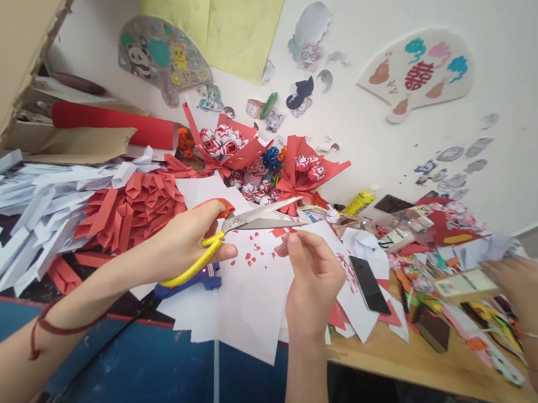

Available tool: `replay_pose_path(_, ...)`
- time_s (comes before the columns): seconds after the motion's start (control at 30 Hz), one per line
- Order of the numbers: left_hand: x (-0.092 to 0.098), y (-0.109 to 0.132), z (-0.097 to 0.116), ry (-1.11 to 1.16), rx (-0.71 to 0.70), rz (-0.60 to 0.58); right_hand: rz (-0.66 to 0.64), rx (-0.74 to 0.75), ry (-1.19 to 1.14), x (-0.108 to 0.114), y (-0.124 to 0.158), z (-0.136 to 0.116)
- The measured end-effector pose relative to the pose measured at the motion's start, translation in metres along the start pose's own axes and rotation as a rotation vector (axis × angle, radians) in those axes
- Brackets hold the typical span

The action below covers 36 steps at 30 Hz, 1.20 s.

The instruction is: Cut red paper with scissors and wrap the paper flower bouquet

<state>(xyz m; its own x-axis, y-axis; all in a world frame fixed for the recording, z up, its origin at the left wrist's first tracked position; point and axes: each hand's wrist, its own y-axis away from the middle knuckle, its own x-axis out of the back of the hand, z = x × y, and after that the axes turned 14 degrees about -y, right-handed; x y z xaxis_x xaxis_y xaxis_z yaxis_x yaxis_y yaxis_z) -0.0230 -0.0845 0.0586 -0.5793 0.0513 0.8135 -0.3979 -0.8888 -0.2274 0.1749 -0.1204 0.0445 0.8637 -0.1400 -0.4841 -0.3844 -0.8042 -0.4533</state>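
The room is bright and the light is soft and even; where it comes from is hard to tell; the wall [530, 79] looks pale, but goes darker near the top right corner; the white paper [252, 313] is very bright; the scissors [233, 223] shine a little on their blades; it is dark under the table [425, 372]; the other person's hand [515, 279] is blurry; the sides look stretched and bent.
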Motion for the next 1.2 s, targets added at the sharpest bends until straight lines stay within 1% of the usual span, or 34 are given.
replay_pose_path(0.07,0.001,0.002,0.001,0.019,-0.004,-0.067,-0.017,0.023,-0.017,-0.002,-0.004,0.000)
replay_pose_path(0.13,0.002,0.002,0.006,0.014,0.011,-0.086,-0.045,0.044,-0.051,-0.005,-0.006,0.001)
replay_pose_path(0.23,0.002,0.001,0.012,-0.048,0.041,-0.078,-0.072,0.045,-0.092,-0.008,-0.007,0.002)
replay_pose_path(0.4,0.004,-0.001,0.013,-0.099,0.013,-0.040,-0.088,0.027,-0.086,-0.009,-0.005,0.004)
replay_pose_path(0.7,-0.001,-0.003,0.011,-0.067,-0.004,-0.041,-0.099,0.016,-0.089,-0.013,-0.002,0.003)
replay_pose_path(0.83,0.000,-0.002,0.010,-0.084,-0.017,-0.032,-0.090,0.043,-0.062,-0.012,-0.003,0.002)
replay_pose_path(1.2,0.002,-0.003,0.018,-0.054,-0.012,-0.011,-0.090,0.053,-0.040,-0.011,-0.002,0.000)
